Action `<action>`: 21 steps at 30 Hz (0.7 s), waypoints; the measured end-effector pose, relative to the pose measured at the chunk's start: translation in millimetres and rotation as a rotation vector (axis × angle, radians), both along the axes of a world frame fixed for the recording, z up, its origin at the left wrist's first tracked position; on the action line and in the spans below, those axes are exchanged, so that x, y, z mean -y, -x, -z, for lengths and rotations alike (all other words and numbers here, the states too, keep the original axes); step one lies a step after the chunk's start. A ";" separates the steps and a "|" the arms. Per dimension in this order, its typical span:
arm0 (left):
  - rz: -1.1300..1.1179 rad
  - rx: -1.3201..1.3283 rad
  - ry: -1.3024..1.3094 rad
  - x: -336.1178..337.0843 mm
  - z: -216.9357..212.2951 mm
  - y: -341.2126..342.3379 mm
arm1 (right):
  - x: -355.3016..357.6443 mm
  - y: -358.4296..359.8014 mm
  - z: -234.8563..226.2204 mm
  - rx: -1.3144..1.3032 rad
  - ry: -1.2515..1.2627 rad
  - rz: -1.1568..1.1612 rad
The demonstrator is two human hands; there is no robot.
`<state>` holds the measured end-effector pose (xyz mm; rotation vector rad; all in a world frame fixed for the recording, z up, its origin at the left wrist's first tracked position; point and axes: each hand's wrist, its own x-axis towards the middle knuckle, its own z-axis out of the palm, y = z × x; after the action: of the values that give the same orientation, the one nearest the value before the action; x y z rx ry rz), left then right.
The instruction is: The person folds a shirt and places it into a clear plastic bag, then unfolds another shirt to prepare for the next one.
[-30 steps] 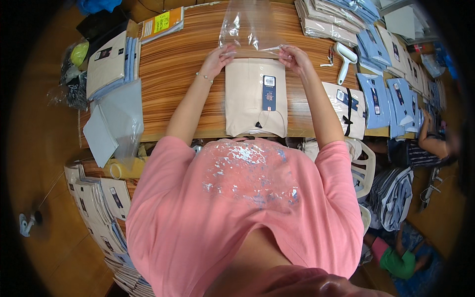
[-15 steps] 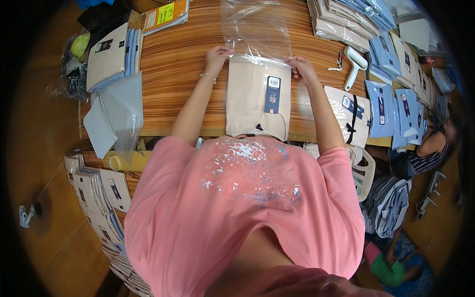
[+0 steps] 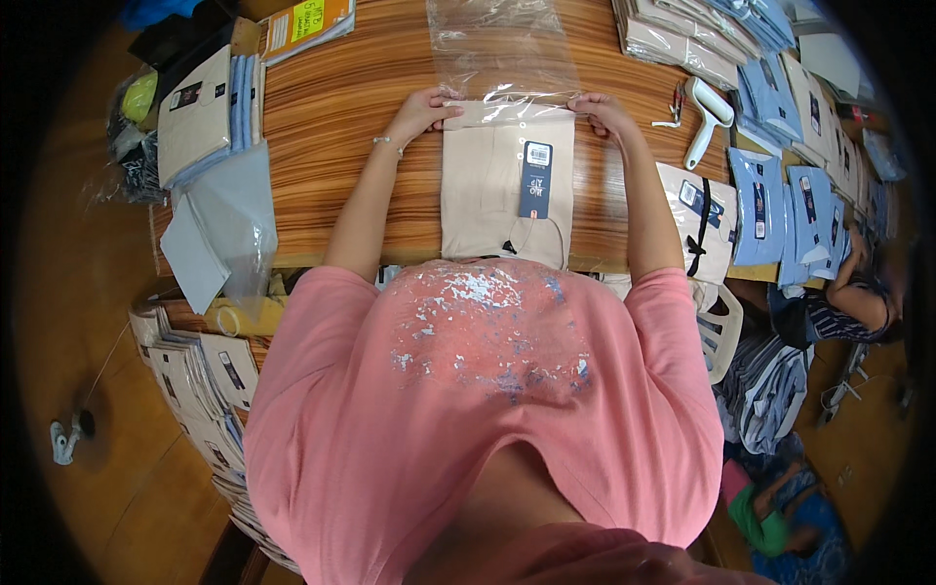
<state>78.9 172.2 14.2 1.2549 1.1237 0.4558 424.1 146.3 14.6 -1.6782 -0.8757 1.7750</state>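
Note:
A folded beige shirt [image 3: 481, 185] lies on the wood-grain table in front of me, with a dark blue hang tag [image 3: 534, 195] on its right half. Beyond its far edge stretches a clear plastic bag [image 3: 502, 44], whose near edge meets the shirt. At the shirt's far left corner, my left hand [image 3: 421, 114] is closed in a pinch on the bag's edge. My right hand [image 3: 603, 115] pinches the bag at the far right corner. Fingertips of both hands touch the shirt's corners. The shirt's near end reaches my chest.
Stacked folded shirts [image 3: 200, 112] stand at left beside clear bags and white sheets [image 3: 195, 252]. A white lint roller [image 3: 704, 122], a tied beige shirt [image 3: 694, 214] and several blue shirts [image 3: 756, 205] lie at right. Another person [image 3: 848, 302] is at the far right.
My hands have drawn slightly nearer the shirt's far corners. A far strip of the shirt now shows as a fold, and the bag has shifted slightly left in view.

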 end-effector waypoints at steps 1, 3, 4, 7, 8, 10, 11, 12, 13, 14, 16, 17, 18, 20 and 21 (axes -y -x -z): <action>0.026 -0.009 0.015 -1.1 0.8 -0.6 | -0.7 -1.1 1.7 0.061 -0.013 -0.066; 0.042 -0.024 0.019 -2.3 1.0 0.3 | -2.0 -2.1 4.9 0.180 -0.041 -0.202; 0.048 -0.033 0.020 -2.5 0.5 1.4 | -2.3 -1.5 6.1 0.138 -0.031 -0.211; 0.059 -0.043 0.033 0.1 -4.7 0.4 | -1.1 -4.8 2.6 0.078 0.008 -0.243; 0.071 -0.048 0.039 -1.2 -4.5 -0.9 | -3.6 -8.7 -2.7 0.100 0.028 -0.266; 0.077 -0.073 0.046 -1.4 -6.8 3.0 | -4.8 -9.2 -4.7 0.075 0.072 -0.344; 0.080 -0.081 0.062 0.7 -7.6 5.7 | -3.2 -9.2 -4.4 0.036 0.100 -0.390; 0.087 -0.087 0.080 4.0 -8.6 7.2 | -0.7 -10.5 -4.2 -0.002 0.131 -0.431; 0.094 -0.092 0.099 7.7 -10.1 8.6 | 4.4 -11.2 -2.5 -0.043 0.152 -0.438; 0.108 -0.089 0.123 11.8 -9.9 10.3 | 12.3 -11.3 0.3 -0.084 0.173 -0.444; 0.137 -0.086 0.178 24.8 -8.0 15.4 | 30.2 -10.3 5.1 -0.163 0.210 -0.443; 0.195 -0.101 0.193 28.7 -7.5 17.8 | 38.4 -10.2 6.4 -0.198 0.224 -0.434; 0.254 -0.116 0.218 37.3 -7.6 20.5 | 51.7 -7.8 8.0 -0.238 0.247 -0.424; 0.297 -0.148 0.260 62.4 -7.5 24.0 | 77.1 -1.8 8.5 -0.186 0.226 -0.438; 0.287 -0.165 0.266 81.0 -13.6 22.5 | 93.8 -0.7 8.0 -0.147 0.212 -0.445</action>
<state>56.3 91.2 27.8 1.2087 1.0799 -0.0136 424.8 52.5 6.6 -1.5338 -1.0880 2.3271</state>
